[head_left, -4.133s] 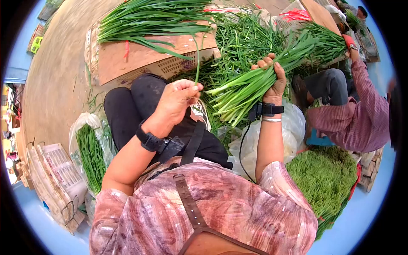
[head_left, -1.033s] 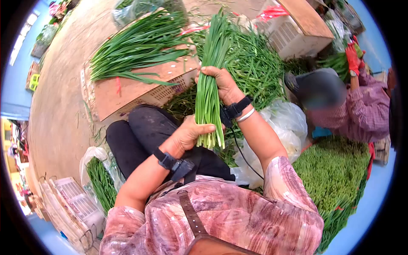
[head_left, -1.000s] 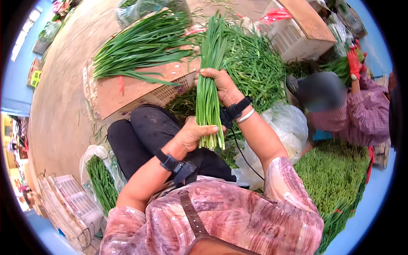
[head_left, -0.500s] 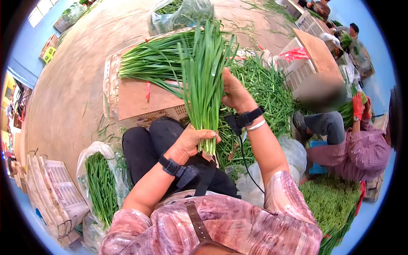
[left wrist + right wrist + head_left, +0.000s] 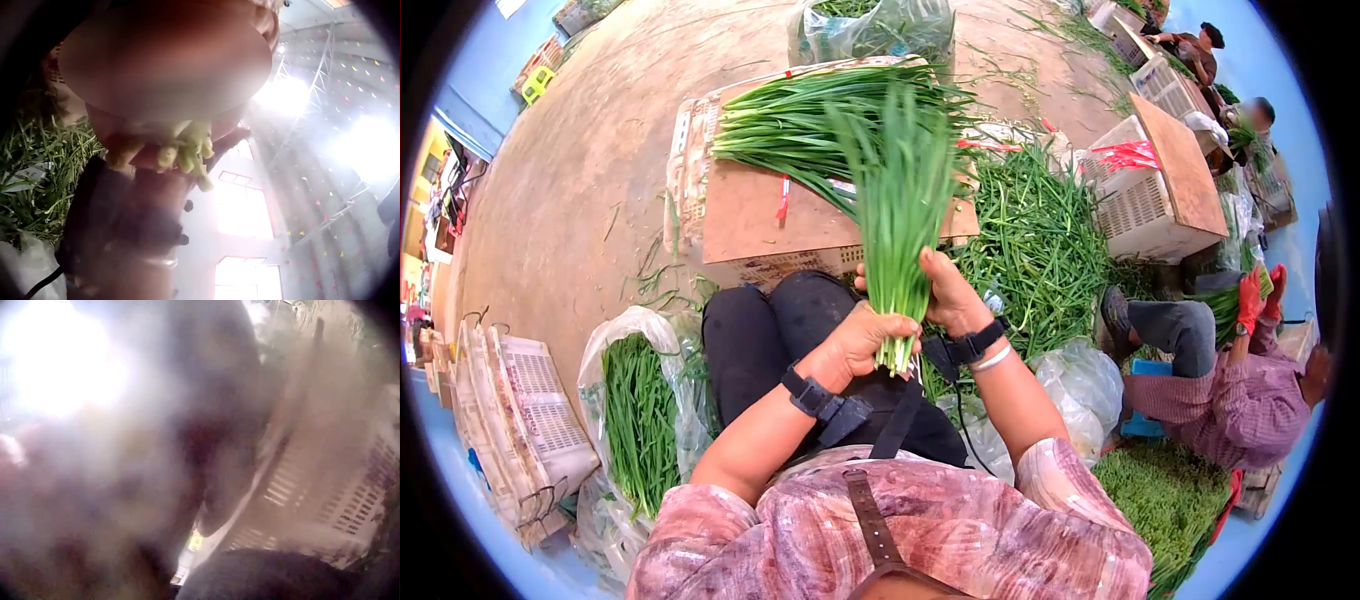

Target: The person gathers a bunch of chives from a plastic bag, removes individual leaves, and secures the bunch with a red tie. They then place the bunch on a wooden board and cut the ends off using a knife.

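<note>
A bunch of garlic chives stands upright over my lap in the head view, its leaf tops blurred. My left hand grips it low, thumb across the pale stems just above the cut ends. Just above, my right hand wraps behind the bunch from the right; its thumb points up and its fingertips show at the bunch's left side. In the left wrist view the cut stem ends stick out below the hands. The right wrist view is mostly blurred by something close to the lens.
Loose chives lie on a board-topped crate ahead. A heap of loose greens lies right of it. A bagged bunch stands at my left, white plastic at my right. Another person sits to the right.
Earlier my right hand held the bunch while my left pinched a single leaf. The left hand then took the stem ends. The right hand opened off the bunch and now wraps it lower down.
</note>
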Demonstrator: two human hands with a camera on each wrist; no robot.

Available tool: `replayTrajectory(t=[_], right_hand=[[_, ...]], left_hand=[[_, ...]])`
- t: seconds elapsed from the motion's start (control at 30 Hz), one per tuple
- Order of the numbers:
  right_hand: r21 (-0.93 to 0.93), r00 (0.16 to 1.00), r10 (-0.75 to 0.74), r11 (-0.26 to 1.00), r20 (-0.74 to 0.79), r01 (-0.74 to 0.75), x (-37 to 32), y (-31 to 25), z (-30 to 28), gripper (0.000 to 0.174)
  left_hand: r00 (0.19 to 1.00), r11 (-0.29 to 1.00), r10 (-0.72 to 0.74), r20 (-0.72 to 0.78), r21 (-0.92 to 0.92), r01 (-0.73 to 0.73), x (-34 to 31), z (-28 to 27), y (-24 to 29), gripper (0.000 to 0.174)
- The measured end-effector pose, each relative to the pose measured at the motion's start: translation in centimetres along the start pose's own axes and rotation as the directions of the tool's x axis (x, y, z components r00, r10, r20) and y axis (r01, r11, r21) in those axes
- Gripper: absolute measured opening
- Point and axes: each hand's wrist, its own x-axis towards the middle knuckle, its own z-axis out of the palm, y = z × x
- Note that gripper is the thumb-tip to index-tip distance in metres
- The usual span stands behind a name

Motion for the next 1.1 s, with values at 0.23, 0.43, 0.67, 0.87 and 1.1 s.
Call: replayTrajectory(t=[0.23, 0.43, 0.67, 0.87, 1.1], right_hand=[[-0.274, 0.970, -0.128, 0.959, -0.206, 0.069, 1.2, -0.7, 4.5, 0.049], [-0.687, 0.898, -0.437, 0.636, 0.055, 0.351, 5.4, -5.0, 7.9, 0.040], [-0.776, 0.854, -0.405, 0.403, 0.325, 0.486, 14.2, -5.9, 9.3, 0.055], [-0.821, 0.872, -0.355, 0.342, 0.338, 0.457, 17.3, -2.8, 6.1, 0.049], [-0.844, 0.852, -0.465, 0.332, 0.242, 0.421, 18.2, -2.7, 3.3, 0.041]], left_hand=[[0.978, 0.864, 0.201, -0.062, 0.482, -0.147, -1.5, 1.0, 0.8, 0.034], [0.811, 0.430, 0.492, 0.317, 0.722, -0.543, -2.9, 2.2, 11.9, 0.086], [0.634, 0.226, 0.721, 0.280, 0.770, -0.597, -3.0, 3.4, 21.7, 0.069], [0.600, 0.274, 0.766, 0.232, 0.726, -0.631, 0.5, -2.0, 20.6, 0.045], [0.673, 0.079, 0.659, 0.337, 0.858, -0.507, 2.6, 0.9, 23.0, 0.059]])
